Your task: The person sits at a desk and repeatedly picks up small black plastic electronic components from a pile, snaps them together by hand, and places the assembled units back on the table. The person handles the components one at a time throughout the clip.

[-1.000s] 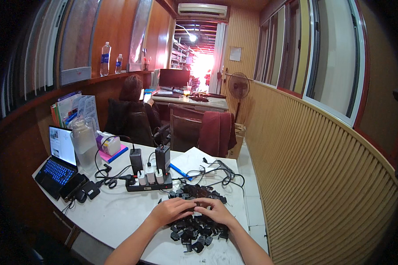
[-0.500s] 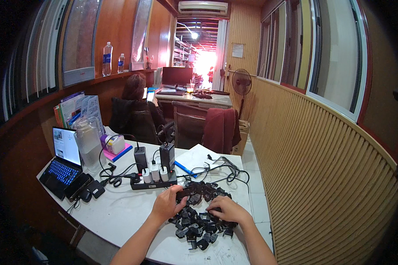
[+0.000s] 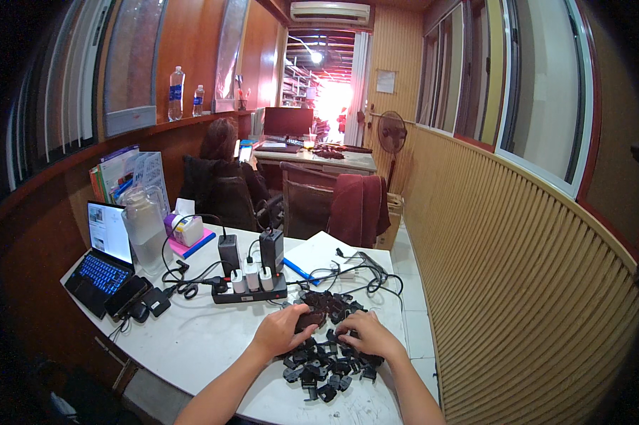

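Observation:
A loose heap of small black plastic parts (image 3: pixel 319 368) covers the near right of the white table. My left hand (image 3: pixel 284 331) is closed at the heap's left side, thumb and fingers about a dark plastic part that blends with the pieces behind it. Opposite it, my right hand (image 3: pixel 368 334) reaches in from the right with bent fingers pressed among the parts. What lies under those fingertips is mostly hidden. More black parts (image 3: pixel 344 304) lie just beyond both hands.
Behind the heap stands a power strip (image 3: pixel 245 294) with chargers and cables. A laptop (image 3: pixel 100 265) and a water jug (image 3: pixel 146 230) are on the left. Past the table a person (image 3: pixel 220 163) sits near chairs; a ribbed wall (image 3: pixel 504 269) runs along the right.
My left hand has lowered slightly and turned toward the heap with its dark part. My right hand has shifted a little, its fingers still among the parts. The view has moved slightly.

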{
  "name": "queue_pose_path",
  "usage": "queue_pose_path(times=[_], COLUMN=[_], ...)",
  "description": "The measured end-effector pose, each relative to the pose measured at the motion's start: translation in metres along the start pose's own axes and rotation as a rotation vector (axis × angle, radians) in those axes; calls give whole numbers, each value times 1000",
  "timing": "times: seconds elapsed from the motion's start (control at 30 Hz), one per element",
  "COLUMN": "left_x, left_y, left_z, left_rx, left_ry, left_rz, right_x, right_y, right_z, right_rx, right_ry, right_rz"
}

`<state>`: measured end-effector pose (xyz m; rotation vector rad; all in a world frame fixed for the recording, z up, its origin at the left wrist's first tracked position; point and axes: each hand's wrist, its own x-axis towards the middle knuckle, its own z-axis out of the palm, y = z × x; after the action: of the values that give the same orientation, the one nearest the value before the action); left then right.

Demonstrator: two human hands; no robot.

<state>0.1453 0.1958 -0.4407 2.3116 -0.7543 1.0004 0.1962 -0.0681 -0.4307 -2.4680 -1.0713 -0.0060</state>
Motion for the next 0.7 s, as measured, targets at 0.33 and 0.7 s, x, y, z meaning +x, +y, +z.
queue_pose_path(times=[0.33, 0.7], left_x=[2, 5], left_y=[-5, -2], left_z=[-6, -10], left_rx=[29, 26], left_ry=[41, 51], left_rz=[1, 65], right_x=[14, 19], right_y=[-7, -22], right_z=[8, 18], right_rx=[684, 1338], right_ry=[296, 353], right_rz=[89, 44])
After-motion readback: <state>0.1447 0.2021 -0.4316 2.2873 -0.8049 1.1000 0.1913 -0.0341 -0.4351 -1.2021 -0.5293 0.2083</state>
